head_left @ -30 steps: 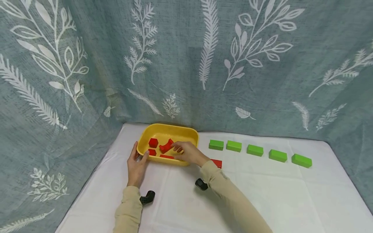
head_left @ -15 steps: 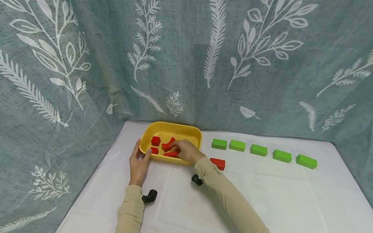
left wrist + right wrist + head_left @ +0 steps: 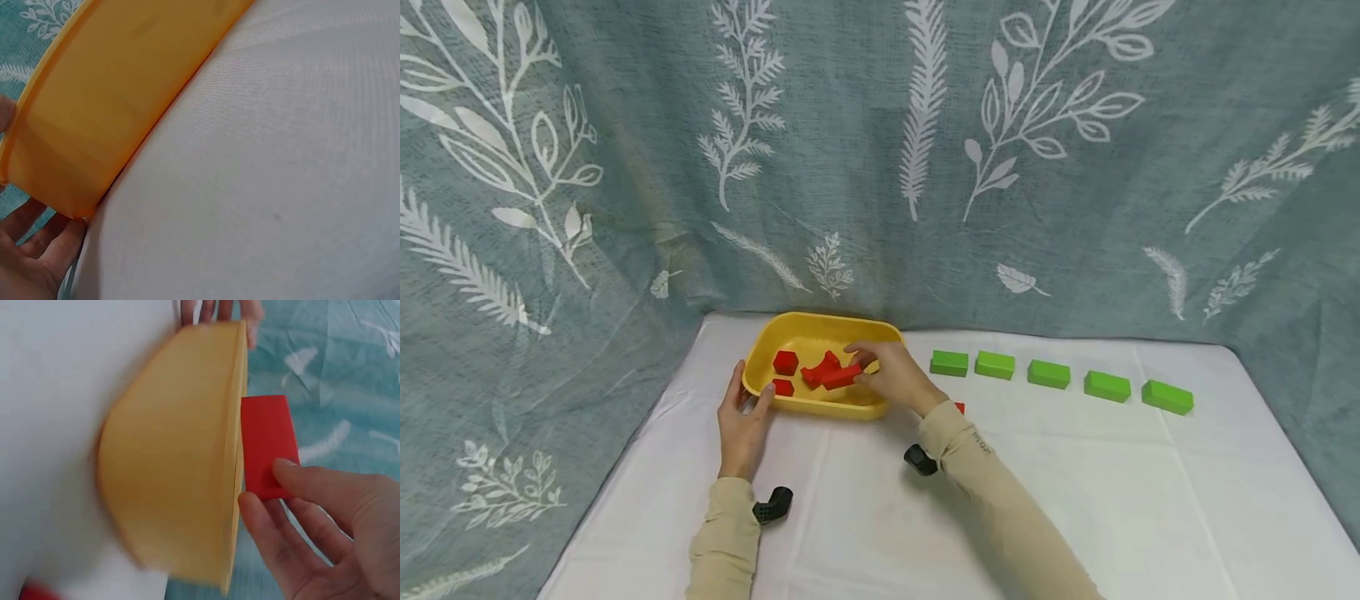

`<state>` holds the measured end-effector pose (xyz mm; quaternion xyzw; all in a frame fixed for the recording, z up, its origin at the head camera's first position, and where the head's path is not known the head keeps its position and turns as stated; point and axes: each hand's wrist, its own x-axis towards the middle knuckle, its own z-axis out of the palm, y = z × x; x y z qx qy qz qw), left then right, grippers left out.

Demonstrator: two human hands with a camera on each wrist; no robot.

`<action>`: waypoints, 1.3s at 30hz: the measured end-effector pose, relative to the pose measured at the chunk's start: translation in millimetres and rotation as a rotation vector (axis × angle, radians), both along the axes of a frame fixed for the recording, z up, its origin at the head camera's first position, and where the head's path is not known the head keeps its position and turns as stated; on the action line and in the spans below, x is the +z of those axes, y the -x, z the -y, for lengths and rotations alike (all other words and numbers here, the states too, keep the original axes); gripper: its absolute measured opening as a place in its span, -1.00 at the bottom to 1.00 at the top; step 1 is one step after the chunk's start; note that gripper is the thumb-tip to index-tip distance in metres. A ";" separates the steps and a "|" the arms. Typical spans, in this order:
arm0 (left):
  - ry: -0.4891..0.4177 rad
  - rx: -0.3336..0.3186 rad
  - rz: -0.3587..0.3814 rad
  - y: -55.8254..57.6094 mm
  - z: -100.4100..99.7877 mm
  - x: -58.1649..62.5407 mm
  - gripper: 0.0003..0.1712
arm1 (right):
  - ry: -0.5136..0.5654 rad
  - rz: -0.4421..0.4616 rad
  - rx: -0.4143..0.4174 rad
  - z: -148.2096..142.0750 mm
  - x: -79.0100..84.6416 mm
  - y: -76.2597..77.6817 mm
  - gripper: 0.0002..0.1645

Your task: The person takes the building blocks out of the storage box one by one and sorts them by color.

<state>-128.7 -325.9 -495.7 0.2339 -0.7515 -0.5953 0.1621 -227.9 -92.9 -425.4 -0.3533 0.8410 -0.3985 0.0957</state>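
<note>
A yellow plastic tub (image 3: 820, 407) stands at the back left of the table. My left hand (image 3: 743, 427) grips its left end, thumb over the rim and fingers outside, also visible against the tub wall (image 3: 106, 106) in the left wrist view. Between thumb and fingers, my right hand (image 3: 901, 379) pinches a red rectangular block (image 3: 841, 377). In the right wrist view this block (image 3: 269, 440) shows above the tub's rim. Inside the tub lie a red notched block (image 3: 817, 372), a red chunky block (image 3: 786, 362) and another red block (image 3: 782, 388), partly hidden by the near wall.
Several green rectangular blocks (image 3: 1048, 374) form a spaced row on the white tablecloth (image 3: 1075, 500), right of the tub. One red block (image 3: 959, 408) lies mostly hidden behind the right wrist. A patterned teal curtain (image 3: 850, 167) hangs behind the table.
My right hand has taken hold of the red rectangular block near the tub's front wall and lifted it. The left hand keeps its place on the tub. The head view has shifted slightly.
</note>
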 end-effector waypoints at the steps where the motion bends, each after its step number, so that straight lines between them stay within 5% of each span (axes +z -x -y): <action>1: -0.001 0.001 -0.001 0.3 -0.1 0.3 -0.17 | 0.026 -0.003 -0.016 -7.8 1.2 0.8 -0.47; 15: -0.018 0.003 0.022 1.7 -4.9 0.3 -0.17 | 0.137 0.096 -0.226 -124.3 -7.2 -8.2 -0.42; 23: -0.035 0.013 0.016 1.9 -5.4 3.4 -0.19 | 0.159 0.082 -0.358 -187.7 -28.5 -22.0 -0.38; 32: -0.026 0.025 0.020 1.2 -5.3 4.7 -0.19 | 0.043 0.076 -0.366 -205.7 -57.3 -28.3 -0.42; 39: -0.024 0.027 0.018 2.4 -7.5 4.2 -0.19 | 0.038 0.049 -0.349 -209.0 -52.1 -30.5 -0.42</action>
